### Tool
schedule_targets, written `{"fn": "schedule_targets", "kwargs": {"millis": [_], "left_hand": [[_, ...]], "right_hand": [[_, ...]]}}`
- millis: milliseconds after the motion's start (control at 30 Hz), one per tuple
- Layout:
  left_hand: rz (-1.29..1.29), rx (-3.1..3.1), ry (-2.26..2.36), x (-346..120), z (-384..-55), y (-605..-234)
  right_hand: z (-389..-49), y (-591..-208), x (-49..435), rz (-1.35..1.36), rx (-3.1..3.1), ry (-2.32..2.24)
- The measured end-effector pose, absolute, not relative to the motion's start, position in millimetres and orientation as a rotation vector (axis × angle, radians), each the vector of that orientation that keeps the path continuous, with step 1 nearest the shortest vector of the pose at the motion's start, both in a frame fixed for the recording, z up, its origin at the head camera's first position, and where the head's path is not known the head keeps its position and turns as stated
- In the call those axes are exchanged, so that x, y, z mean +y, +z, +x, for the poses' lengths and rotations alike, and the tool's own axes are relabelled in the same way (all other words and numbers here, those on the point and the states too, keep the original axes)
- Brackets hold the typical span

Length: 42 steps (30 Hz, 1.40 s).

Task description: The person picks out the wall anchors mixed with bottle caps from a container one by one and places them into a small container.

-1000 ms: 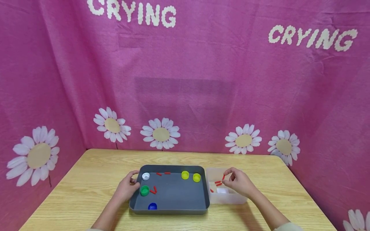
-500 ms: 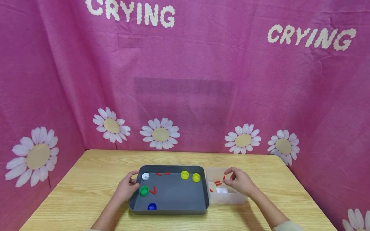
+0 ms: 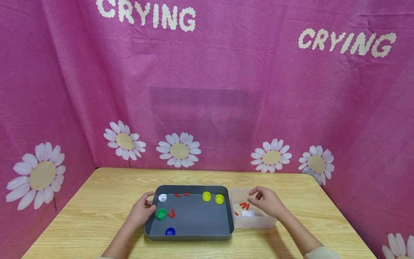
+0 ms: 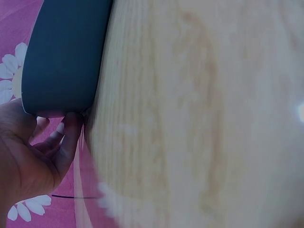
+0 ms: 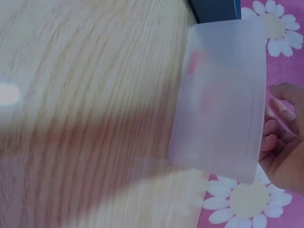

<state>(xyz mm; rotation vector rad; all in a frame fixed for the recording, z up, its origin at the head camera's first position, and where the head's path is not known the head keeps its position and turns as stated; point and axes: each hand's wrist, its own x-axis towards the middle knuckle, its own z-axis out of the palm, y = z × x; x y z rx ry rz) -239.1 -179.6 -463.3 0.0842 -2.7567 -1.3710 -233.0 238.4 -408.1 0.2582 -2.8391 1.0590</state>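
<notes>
Since the frame half a second ago, one red stick [image 3: 248,206] has left the pinch of the right hand [image 3: 266,204] and now lies on the floor of the plastic box [image 3: 255,223]; the rest of the layout matches. At the far left, the left hand [image 3: 142,209] holds the end wall of the grey tray [image 3: 200,220], its thumb at the rim and its bent fingers outside, their tips against the wall in the left wrist view. Along the tray's left end lie a white cap [image 3: 162,198], a green cap [image 3: 161,214] and, close to the near wall, a blue cap [image 3: 170,231]. Two short sticks [image 3: 171,213] rest just beside the green cap, and two more [image 3: 182,195] lie near the far wall; two yellow caps [image 3: 212,198] sit side by side towards the far right corner. The box adjoins the tray's right end; whether the walls touch cannot be told. In it are four red sticks, counting the released one, and a white card [image 3: 248,213]. Above it the right hand has thumb and forefinger parted, the other fingers loosely bent, with nothing held. For the work in hand, this may be read as one stick delivered, with four sticks in each container.
</notes>
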Motion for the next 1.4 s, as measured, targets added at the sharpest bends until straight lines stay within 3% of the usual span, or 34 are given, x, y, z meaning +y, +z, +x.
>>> {"fn": "schedule_targets", "kwargs": {"millis": [1400], "left_hand": [[0.065, -2.717, -1.397, -183, -241, -467]], "right_hand": [[-239, -408, 129, 0.674, -2.781, 1.151]]}}
